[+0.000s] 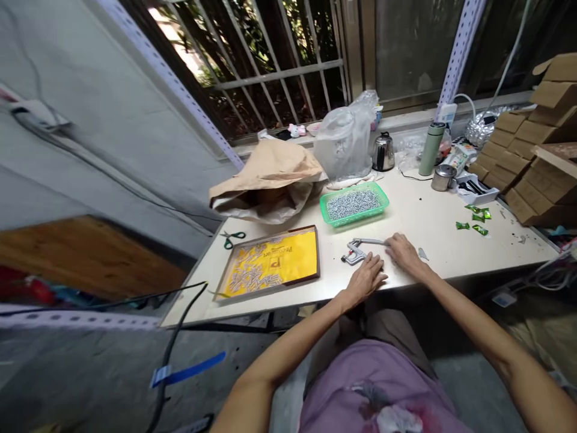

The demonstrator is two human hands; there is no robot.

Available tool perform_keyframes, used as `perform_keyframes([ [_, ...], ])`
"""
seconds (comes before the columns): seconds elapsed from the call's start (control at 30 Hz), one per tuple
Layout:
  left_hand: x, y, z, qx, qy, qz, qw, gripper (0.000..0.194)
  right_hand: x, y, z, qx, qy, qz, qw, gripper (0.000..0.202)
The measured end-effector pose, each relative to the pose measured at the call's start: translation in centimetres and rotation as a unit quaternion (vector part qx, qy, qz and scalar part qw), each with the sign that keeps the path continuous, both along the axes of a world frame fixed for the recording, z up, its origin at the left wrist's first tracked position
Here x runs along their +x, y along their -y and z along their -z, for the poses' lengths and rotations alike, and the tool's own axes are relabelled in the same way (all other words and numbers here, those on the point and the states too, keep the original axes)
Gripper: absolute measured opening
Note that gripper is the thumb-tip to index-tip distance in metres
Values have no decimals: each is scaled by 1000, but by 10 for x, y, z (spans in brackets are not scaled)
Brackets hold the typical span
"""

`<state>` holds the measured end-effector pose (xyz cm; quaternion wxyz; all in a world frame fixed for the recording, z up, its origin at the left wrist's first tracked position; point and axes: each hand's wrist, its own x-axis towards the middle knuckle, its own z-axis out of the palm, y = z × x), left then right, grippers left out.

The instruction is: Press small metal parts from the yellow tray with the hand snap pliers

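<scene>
A grey metal hand tool (354,255) with a long lever lies on the table in front of me; its exact kind is not clear. My left hand (366,278) is over its near side, fingers curled on the body and lower part, which they partly hide. At the far end of the raised lever is my right hand (402,252), its fingers closed round the tip. Just right of that hand lies a small grey flat piece (422,254). Left of the tool, a shallow tray (295,255) with a yellow lining holds many small metal pins. A green basket (333,221) behind is filled with similar pieces.
Green-handled scissors (229,243) lie beyond the tray's left end. A large paper sack (270,165), a plastic bag (345,141), a kettle (383,152) and a green flask (431,150) stand at the back. Green wrapped sweets (478,218) and stacked cardboard boxes (532,141) are to the right.
</scene>
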<state>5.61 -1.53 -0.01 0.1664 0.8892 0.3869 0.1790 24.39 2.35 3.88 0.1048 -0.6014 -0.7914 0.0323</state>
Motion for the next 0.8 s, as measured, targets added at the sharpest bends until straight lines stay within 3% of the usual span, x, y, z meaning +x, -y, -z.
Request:
perform_keyframes([
  [0.17, -8, 11, -8, 23, 7, 21, 999, 23, -14, -14, -6, 12, 32, 23, 999, 22],
  [0.37, -6, 17, 6, 51, 28, -21, 998, 46, -27, -10, -16, 20, 71, 33, 997, 28],
  [0.47, -4, 18, 7, 66, 30, 2, 997, 52, -48, -10, -16, 6, 75, -17, 997, 27],
  [0.67, -8, 23, 6, 39, 15, 23, 999, 53, -105, -16, -11, -34, 75, -191, 978, 20],
  [0.8, -9, 22, 12, 31, 29, 30, 999, 68, -122, -25, -9, -17, 94, -242, 966, 18],
])
